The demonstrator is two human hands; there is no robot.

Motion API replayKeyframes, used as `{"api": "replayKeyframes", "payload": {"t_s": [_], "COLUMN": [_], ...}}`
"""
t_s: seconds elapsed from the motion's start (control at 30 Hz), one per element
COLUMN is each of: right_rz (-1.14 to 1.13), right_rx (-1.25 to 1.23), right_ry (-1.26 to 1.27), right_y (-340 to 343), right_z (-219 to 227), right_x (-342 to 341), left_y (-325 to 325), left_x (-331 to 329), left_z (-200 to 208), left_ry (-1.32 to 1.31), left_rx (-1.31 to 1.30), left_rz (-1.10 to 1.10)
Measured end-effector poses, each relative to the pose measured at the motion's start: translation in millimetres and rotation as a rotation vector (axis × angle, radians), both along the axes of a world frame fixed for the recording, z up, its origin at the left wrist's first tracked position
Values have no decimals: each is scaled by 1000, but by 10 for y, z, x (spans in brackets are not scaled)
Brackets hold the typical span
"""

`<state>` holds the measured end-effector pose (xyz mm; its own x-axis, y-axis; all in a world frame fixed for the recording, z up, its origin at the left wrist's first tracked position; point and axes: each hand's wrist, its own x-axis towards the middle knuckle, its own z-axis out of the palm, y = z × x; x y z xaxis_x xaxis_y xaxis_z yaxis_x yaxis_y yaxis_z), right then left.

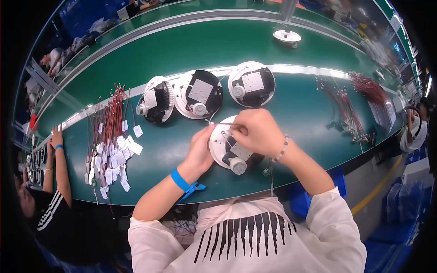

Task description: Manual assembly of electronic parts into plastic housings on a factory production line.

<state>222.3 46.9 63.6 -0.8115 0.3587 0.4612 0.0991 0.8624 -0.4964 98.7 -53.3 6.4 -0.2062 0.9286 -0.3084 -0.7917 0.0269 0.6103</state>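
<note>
The round unit [218, 146], a white disc with a black part and a small motor [237, 165], sits at the centre of the frame, between the two hands and touching both. The step in hand appears to be handling its wiring: a thin dark-red lead [223, 123] stretches across its upper edge. The right hand [260, 132] is pinched narrow on the lead's right end, over the unit's upper right. The left hand [200, 148] curls around the left rim, holding the unit; whether its fingertips also grip the lead is unclear. The next move seems to call for a steady unit and a fine pinch guiding the lead. Beyond, three similar units [252, 84] stand on the green bench [296, 123], with tagged wires [111, 136] at left.
</note>
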Motion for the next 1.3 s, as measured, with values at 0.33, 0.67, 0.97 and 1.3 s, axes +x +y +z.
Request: {"api": "replayKeyframes", "payload": {"t_s": [0.33, 0.67, 0.97, 1.3], "right_rz": [-7, 9, 177, 78], "right_rx": [113, 168, 2, 27], "right_ry": [-146, -338, -173, -132], "right_y": [-106, -18, 108, -7], "right_z": [55, 249, 214, 76], "right_x": [-16, -112, 91, 141], "left_y": [-37, -45, -56, -24], "left_x": [70, 71, 79, 56], "left_z": [4, -14, -73, -93], "left_ry": [-28, 183, 175, 135], "left_rx": [8, 127, 104, 113], "left_rz": [61, 28, -18, -110]}}
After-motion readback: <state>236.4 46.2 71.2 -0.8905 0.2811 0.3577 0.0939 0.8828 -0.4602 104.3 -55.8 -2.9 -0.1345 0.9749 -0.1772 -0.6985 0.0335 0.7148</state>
